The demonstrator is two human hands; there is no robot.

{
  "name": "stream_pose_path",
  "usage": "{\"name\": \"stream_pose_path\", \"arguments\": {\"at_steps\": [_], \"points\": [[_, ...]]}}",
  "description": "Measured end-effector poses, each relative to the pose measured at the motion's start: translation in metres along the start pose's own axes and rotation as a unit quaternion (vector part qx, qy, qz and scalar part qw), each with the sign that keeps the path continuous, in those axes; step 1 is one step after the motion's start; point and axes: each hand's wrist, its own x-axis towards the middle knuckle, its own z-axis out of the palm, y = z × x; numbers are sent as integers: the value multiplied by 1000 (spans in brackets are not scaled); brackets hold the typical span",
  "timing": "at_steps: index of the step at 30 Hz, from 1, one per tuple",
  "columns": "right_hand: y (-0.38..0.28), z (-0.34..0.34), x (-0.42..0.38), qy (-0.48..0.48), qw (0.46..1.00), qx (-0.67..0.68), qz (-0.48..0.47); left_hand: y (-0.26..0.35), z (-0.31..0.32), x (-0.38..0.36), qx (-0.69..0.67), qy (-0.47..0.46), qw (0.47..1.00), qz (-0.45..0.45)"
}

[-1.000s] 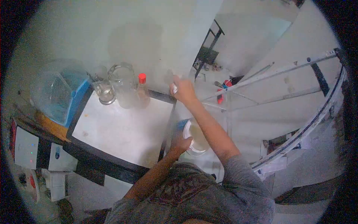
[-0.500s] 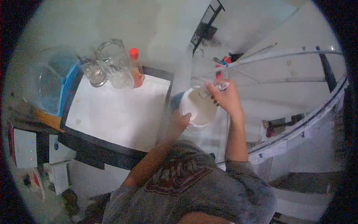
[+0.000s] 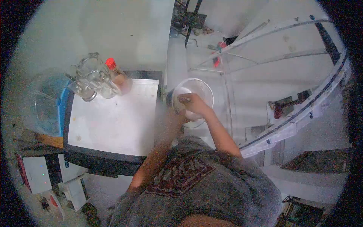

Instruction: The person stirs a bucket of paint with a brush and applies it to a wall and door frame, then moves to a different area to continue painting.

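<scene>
While you stand over the white bucket (image 3: pixel 210 90), lots of other things sit around you. On your left is a table with a white top (image 3: pixel 113 121) and a dark edge. At its far left corner, a big glass jug (image 3: pixel 89 68), a glass cup (image 3: pixel 89 94) and a bottle (image 3: pixel 120 80) with a red cap (image 3: pixel 110 62) are bunched close together. Past that corner, further left, is a blue tub (image 3: pixel 63 109). A pale frame (image 3: pixel 302 111) curves along your right side, well apart from the bucket. Your own two arms cross the near side, and your right hand (image 3: pixel 197 105) hides some of the inside of the bucket.

The bucket is in front of you, just beside the right edge of the table, with its round mouth facing up at you. Your left hand (image 3: pixel 180 115) is clamped on its near left rim. Your right hand is over the mouth with its fingers bent in. A small dark, shiny bit (image 3: pixel 185 98) shows by those fingers, but it is too blurry to tell if they are closed on it.
</scene>
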Motion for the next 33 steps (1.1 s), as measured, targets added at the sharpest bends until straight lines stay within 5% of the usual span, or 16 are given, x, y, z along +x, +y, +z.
{"name": "stream_pose_path", "arguments": {"at_steps": [2, 7, 9, 10, 12, 13, 16, 18, 22, 25, 27, 31, 33], "points": [[2, -11, -4, -11, 999, 26, -18, 1, -2, -3, -38, -7, 999, 15], [-33, -58, -30, 144, 968, 186, 86, 29, -13, -24, -80, -17, 997, -6], [-48, -63, -43, 313, 914, 243, 91, 10, 1, -15, -239, -15, 970, -47], [-42, -63, -46, 312, 915, 240, 93, 23, -8, -18, -242, -16, 969, -49], [-24, -59, -49, 207, 977, -29, -45, 33, -23, -20, -77, -55, 995, -38], [-22, -56, -50, 206, 977, -29, -46, 31, -26, -19, -22, -67, 997, -33], [-27, -48, -51, 221, 975, 20, 6, 6, -10, -9, 198, 17, 958, 208], [-34, -46, -55, 228, 961, 112, 107, 7, -1, -10, -166, 16, 986, -22], [-24, -43, -58, 231, 967, 99, 52, 6, -2, -11, -47, 40, 997, -42], [-33, -52, -56, 277, 950, 129, 71, 14, -16, -16, 169, 66, 966, 185], [-32, -58, -55, 348, 881, 321, -23, 30, -25, -15, -107, -100, 987, -69], [-93, -79, -15, 389, 894, 200, -98, 18, -14, -11, -102, -84, 988, -78], [-120, -88, 9, 373, 908, 1, -190, -15, 6, 1, -24, -7, 998, -56]]}}
